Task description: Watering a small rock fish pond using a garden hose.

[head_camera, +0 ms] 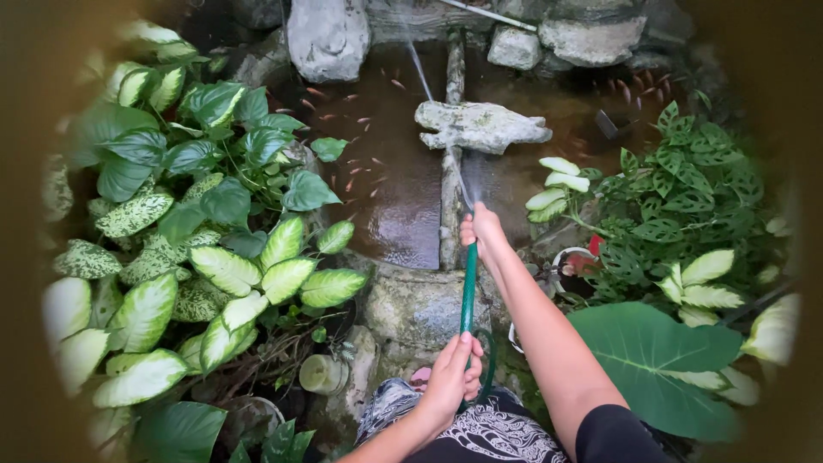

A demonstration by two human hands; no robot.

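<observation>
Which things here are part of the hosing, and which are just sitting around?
In use:
- hose
- right hand, gripping the hose tip
- left hand, holding the hose lower down
- water jet
- pond

Just there:
- spotted plants
- big leaf
- rocks
- pale pot

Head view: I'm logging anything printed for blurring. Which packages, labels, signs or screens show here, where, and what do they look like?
None can be seen: no package, label, sign or screen.
Only a green hose held by the left hand and right hand, a pond with small orange fish, rocks and leafy plants.
</observation>
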